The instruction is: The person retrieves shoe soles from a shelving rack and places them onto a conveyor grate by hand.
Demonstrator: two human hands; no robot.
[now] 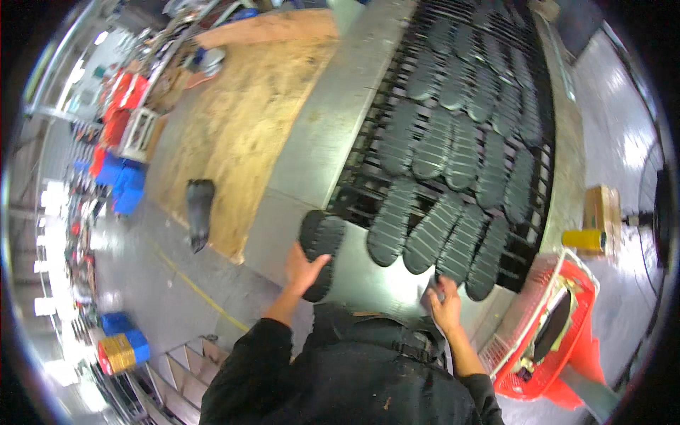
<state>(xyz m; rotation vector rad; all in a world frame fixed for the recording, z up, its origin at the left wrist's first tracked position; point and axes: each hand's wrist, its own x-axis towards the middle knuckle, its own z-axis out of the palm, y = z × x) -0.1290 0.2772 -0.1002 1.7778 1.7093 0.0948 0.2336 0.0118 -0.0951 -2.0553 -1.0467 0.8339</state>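
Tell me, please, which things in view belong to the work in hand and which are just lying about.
Seemingly part of the work:
overlapping dark soles in the left hand
rows of black soles on the slatted surface
metal plate at its near end

Seemingly just lying about:
red basket
yellow cylinder
cardboard box
blue containers off to the left

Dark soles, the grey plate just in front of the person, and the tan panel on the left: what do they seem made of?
Dark soles: probably molded rubber or foam, mostly matte, with ridged, lined faces. Grey plate: likely bare metal, smooth, showing bright, blurry reflections. Tan panel: apparently unpainted plywood, dull, with mottled, grain-like streaks.
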